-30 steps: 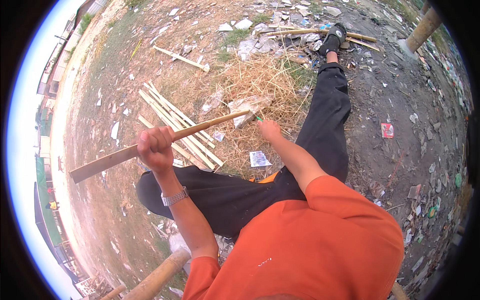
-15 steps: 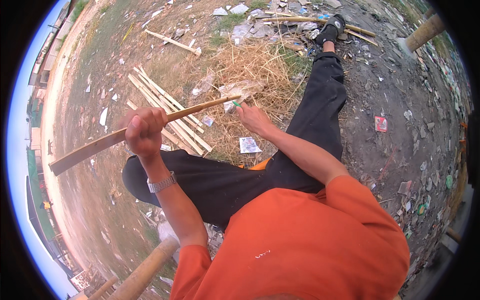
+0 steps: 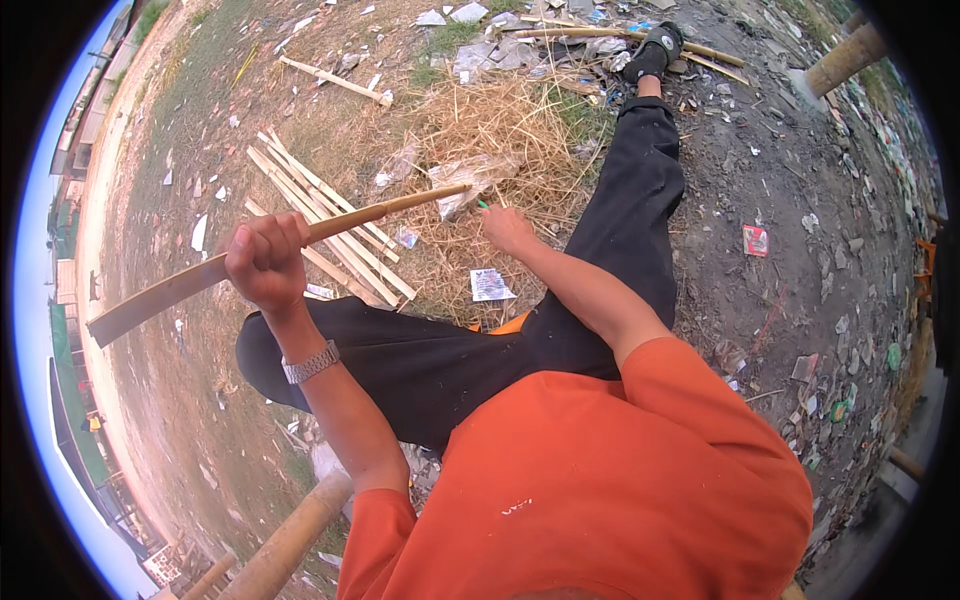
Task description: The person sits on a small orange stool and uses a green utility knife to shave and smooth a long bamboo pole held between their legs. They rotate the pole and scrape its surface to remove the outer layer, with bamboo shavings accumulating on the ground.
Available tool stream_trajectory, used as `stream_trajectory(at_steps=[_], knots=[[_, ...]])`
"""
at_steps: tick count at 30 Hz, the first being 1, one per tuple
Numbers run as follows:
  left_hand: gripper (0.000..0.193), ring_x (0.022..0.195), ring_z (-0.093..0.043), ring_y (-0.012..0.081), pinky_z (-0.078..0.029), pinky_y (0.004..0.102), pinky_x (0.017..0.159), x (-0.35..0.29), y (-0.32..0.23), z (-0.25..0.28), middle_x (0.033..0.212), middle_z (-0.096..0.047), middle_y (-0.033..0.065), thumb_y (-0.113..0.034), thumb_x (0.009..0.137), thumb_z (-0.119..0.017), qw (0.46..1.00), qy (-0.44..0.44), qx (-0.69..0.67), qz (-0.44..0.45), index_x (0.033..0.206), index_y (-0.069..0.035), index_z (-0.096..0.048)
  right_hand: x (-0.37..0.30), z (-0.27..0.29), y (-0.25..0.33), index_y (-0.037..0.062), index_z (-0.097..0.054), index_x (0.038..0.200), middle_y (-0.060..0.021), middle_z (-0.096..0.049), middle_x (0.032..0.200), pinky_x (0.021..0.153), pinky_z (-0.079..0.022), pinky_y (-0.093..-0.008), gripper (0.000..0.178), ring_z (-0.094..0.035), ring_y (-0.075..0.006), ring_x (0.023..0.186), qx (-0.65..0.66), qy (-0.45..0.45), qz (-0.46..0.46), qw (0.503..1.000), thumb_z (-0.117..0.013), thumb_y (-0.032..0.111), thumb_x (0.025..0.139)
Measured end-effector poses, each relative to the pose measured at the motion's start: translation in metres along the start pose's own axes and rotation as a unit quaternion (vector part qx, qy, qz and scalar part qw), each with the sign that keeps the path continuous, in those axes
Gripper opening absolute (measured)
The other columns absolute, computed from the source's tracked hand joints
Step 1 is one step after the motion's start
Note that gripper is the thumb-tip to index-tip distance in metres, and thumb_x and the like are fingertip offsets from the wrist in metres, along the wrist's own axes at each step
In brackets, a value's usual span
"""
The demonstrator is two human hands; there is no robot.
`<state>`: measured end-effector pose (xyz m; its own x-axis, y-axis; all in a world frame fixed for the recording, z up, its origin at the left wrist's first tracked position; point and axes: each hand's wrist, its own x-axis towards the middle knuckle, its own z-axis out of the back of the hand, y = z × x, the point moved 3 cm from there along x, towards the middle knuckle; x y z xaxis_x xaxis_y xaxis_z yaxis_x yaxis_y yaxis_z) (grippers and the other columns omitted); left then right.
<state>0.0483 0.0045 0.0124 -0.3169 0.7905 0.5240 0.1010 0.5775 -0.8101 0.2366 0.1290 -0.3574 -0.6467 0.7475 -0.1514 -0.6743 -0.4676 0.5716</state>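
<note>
My left hand is closed in a fist around a long split bamboo strip. The strip slants across in front of me, its broad end at the far left and its narrow end over a straw pile. Just right of that narrow end is my right hand, fingers curled, with a small green piece jutting from them. The rest of that green-tipped thing is hidden in the hand. Beyond my left knee, several pale bamboo strips lie together on the ground.
Dry straw and a crumpled clear plastic sheet lie ahead. A printed packet rests between my legs. Thick bamboo poles stand at the lower left and upper right. Litter covers the dark soil on the right.
My right hand with the green-tipped thing has moved slightly right, away from the strip's narrow end. My left hand keeps its hold. The whole view has shifted a little.
</note>
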Motion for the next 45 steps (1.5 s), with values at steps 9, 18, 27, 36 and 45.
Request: stream_trajectory(at_steps=[9,18,27,36,45], knots=[[0.046,0.043,-0.015,0.0107,-0.022,0.0295,0.047,-0.005,0.000,0.016,0.045,-0.020,-0.0018,-0.024,0.092,-0.041,0.999,-0.037,-0.014,0.011,0.052,-0.015,-0.020,0.000,0.030,0.056,0.0020,-0.054,0.103,-0.0264,-0.062,0.089,0.075,-0.048,-0.0524,0.038,-0.061,-0.0426,0.086,0.100,0.046,-0.084,0.990,-0.031,0.033,0.097],[0.045,0.043,-0.015,0.0099,-0.023,0.0292,0.048,-0.001,0.002,0.012,0.047,-0.018,-0.0025,-0.025,0.093,-0.043,0.995,-0.095,0.010,0.000,0.055,-0.016,-0.019,0.009,0.048,0.052,-0.0013,-0.053,0.102,-0.0292,-0.061,0.086,0.078,-0.046,-0.0523,0.044,-0.060,-0.0450,0.085,0.197,-0.022,-0.172,0.965,-0.033,0.037,0.096],[0.045,0.044,-0.016,0.0098,-0.023,0.0282,0.049,0.000,-0.002,0.012,0.048,-0.015,-0.0031,-0.025,0.092,-0.043,0.957,-0.280,0.073,-0.012,0.055,-0.017,-0.018,0.002,0.035,0.051,0.0000,-0.054,0.102,-0.0280,-0.061,0.085,0.076,-0.046,-0.0516,0.040,-0.060,-0.0436,0.084,0.131,0.027,-0.146,0.980,-0.034,0.034,0.095],[0.046,0.042,-0.016,0.0096,-0.024,0.0284,0.047,0.001,0.002,0.005,0.047,-0.015,-0.0036,-0.026,0.091,-0.043,0.966,-0.250,0.073,-0.010,0.054,-0.018,-0.017,0.009,0.036,0.042,-0.0012,-0.060,0.091,-0.0288,-0.061,0.082,0.076,-0.046,-0.0523,0.050,-0.059,-0.0462,0.081,0.133,0.015,-0.130,0.982,-0.031,0.040,0.095],[0.046,0.042,-0.015,0.0093,-0.024,0.0283,0.047,0.003,0.001,0.003,0.047,-0.015,-0.0032,-0.025,0.090,-0.044,0.966,-0.245,0.085,-0.007,0.054,-0.018,-0.016,0.008,0.025,0.020,-0.0028,-0.064,0.093,-0.0272,-0.063,0.090,0.077,-0.049,-0.0494,0.048,-0.062,-0.0419,0.087,0.058,0.051,-0.138,0.987,-0.034,0.034,0.095]])
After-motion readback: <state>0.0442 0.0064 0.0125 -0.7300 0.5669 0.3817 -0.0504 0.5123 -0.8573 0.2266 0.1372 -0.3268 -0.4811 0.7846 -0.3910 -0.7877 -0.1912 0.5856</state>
